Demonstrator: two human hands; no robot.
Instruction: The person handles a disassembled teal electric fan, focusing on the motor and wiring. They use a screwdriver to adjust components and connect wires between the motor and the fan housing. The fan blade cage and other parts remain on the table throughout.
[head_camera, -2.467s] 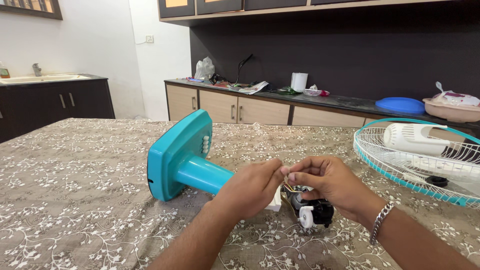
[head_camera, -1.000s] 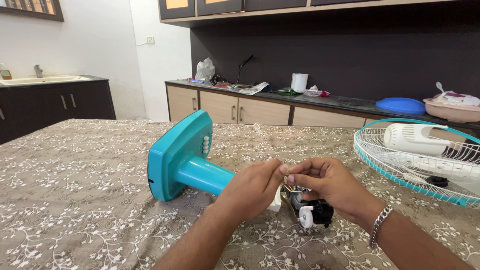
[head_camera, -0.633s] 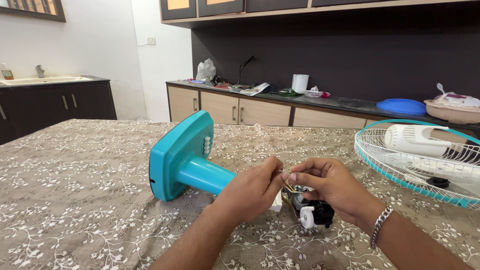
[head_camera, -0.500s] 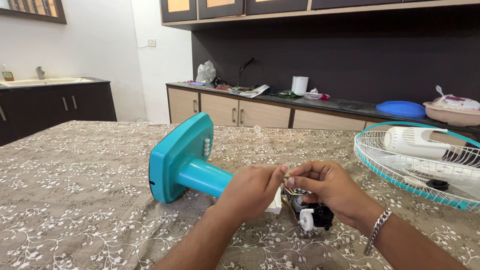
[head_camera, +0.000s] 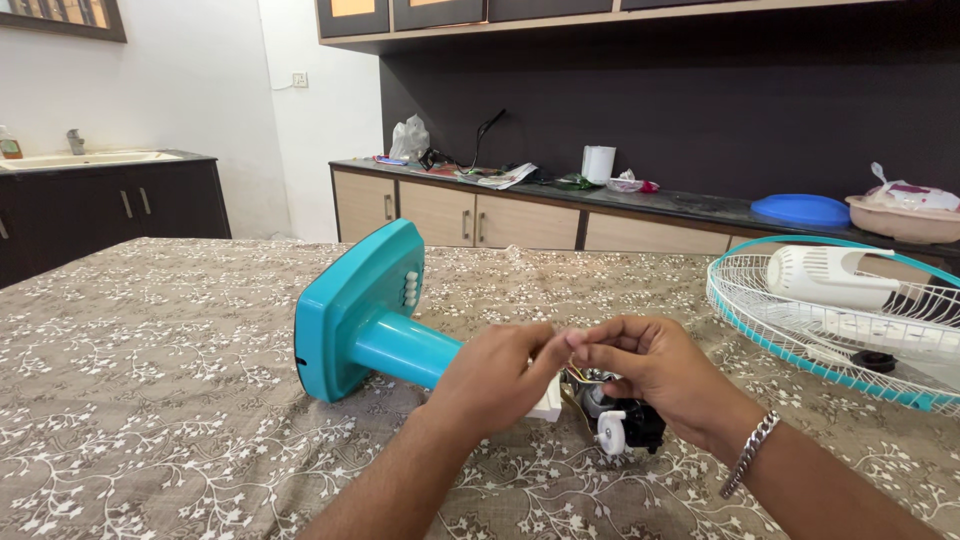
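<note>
Left hand and right hand pinch thin wires together above the fan motor, mid-table. Risk, as judged: overpulling could snap wires or shift the teal fan stand.

white walls, dark backsplash, wooden cabinets, floral tablecloth.

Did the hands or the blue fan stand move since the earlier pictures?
Hardly anything changed. The left hand and right hand stay pinched together over the small wires above the black motor part; nothing was picked up or let go. The teal fan stand still lies on its side on the table, and the fan grille stays put.
</note>
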